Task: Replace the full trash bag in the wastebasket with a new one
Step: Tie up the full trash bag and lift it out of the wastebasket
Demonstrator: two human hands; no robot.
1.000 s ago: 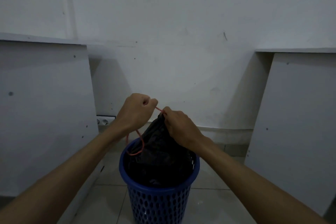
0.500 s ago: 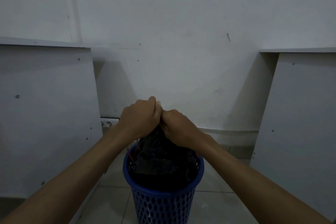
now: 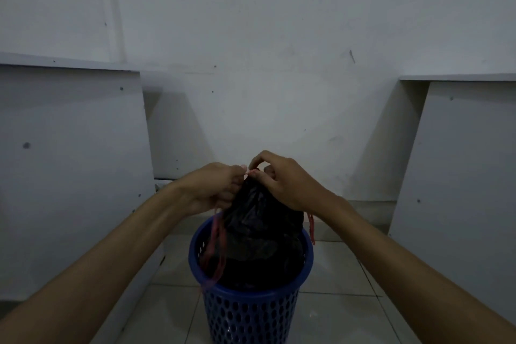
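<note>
Both hands meet at the gathered neck of the black trash bag (image 3: 259, 220), directly above the blue wastebasket (image 3: 251, 313). The left hand (image 3: 212, 190) has its fingers curled around the bunched plastic and one strand of the red drawstring (image 3: 216, 246); the right hand (image 3: 282, 181) pinches the string at the very top, its forefinger arched over as if forming a knot. Holding the neck high keeps the mouth drawn closed and the string taut, which I judge is what the tying needs. Below the grip, the bag's body still sits inside the wastebasket, bulging a little over the rim, so it has not been lifted out. A long loop of drawstring hangs down the left side, across the rim; a shorter end dangles at the right. The wastebasket stands on the tiled floor (image 3: 335, 315) between two white panels (image 3: 69, 176), with the wall (image 3: 265, 50) behind. Straight up looks like the freest path; the hanging loop could catch on the rim.
</note>
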